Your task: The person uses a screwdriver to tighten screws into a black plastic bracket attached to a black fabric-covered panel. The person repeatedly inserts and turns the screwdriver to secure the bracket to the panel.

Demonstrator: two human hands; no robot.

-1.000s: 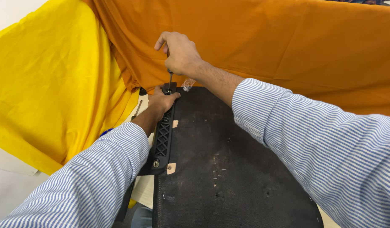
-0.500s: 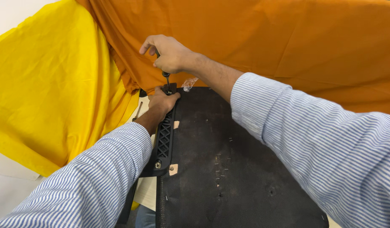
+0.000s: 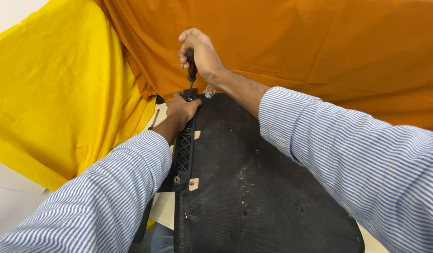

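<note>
Right hand [image 3: 201, 55]: grip wrapped tight around the dark handle of a screwdriver [image 3: 191, 70], held upright, tip down on the top end of a black lattice bracket [image 3: 184, 149]. Left hand [image 3: 180, 111]: grip pressed down on that same bracket end, just beside the tip. Bracket lay along the left edge of a black seat panel [image 3: 263, 187]. Orange cloth [image 3: 319, 51] and yellow cloth [image 3: 61, 93] hung behind.

We see a bright, even scene lit softly from above, with no glare. Folds in the orange cloth [image 3: 319, 51] and yellow cloth [image 3: 57, 93] carry gentle shadows. The centre is sharp; the near sleeves bulge at the edges from wide-angle distortion, slightly soft.
</note>
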